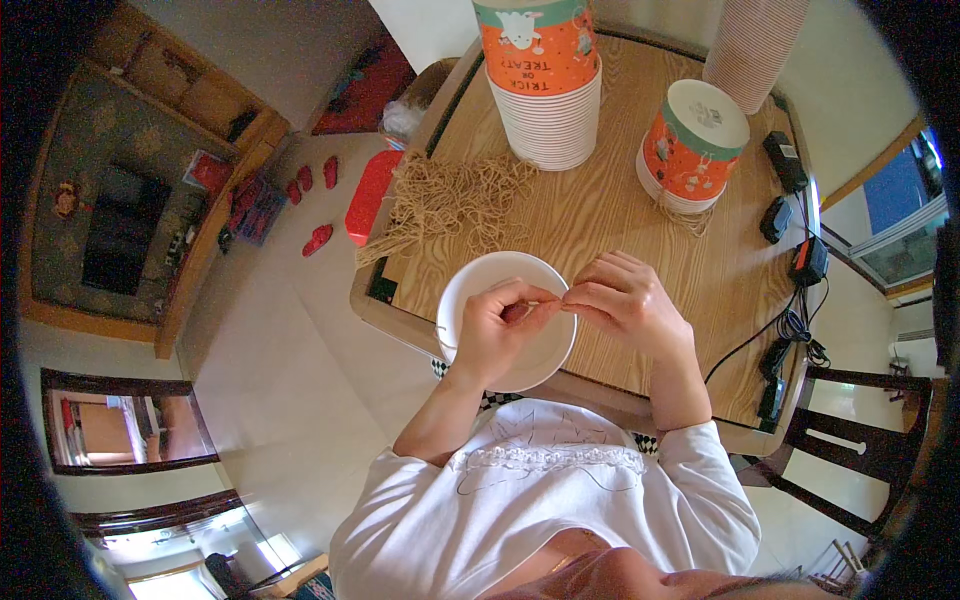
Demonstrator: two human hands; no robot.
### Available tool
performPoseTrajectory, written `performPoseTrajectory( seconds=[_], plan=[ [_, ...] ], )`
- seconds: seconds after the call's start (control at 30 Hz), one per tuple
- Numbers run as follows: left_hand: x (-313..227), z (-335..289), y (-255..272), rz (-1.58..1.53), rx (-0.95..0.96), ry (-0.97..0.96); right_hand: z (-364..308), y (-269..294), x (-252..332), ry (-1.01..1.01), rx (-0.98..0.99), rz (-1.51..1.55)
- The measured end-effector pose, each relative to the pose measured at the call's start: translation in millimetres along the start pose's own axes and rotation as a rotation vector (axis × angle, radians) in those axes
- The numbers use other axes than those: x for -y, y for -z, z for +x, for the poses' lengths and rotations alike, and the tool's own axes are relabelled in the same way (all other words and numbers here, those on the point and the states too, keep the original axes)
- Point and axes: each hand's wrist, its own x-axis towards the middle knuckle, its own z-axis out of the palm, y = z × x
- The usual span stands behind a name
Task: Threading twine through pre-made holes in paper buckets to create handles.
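A white paper bucket (535, 365) sits in front of my body at the table's near edge, its open mouth facing up. My left hand (490, 330) is closed in a pinch over the mouth. My right hand (632, 302) pinches at the right of the rim, its fingertips meeting those of the left. What lies between the fingertips is too small to make out. A short bit of cord (441, 337) shows at the bucket's left side. Beyond the bucket lies a tangled heap of tan twine (455, 205).
A tall stack of orange, green and white paper buckets (548, 125) stands at the back. A shorter stack (690, 150) sits to its right, with twine beneath. Black power adapters (808, 262) and cables line the right edge. A red object (372, 198) is at the left edge.
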Motion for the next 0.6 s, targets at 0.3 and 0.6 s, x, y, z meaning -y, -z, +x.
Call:
performPoseTrajectory(
  seconds=[0.3,0.6],
  plan=[
    [-4.9,-1.1,-4.4,0.138,-0.074,-0.113,0.4,-1.2,0.1,-0.029,-0.002,0.058],
    [-4.7,0.5,-2.0,0.367,-0.017,-0.225,-5.9,-2.8,-1.9,-0.162,0.136,0.095]
  ],
)
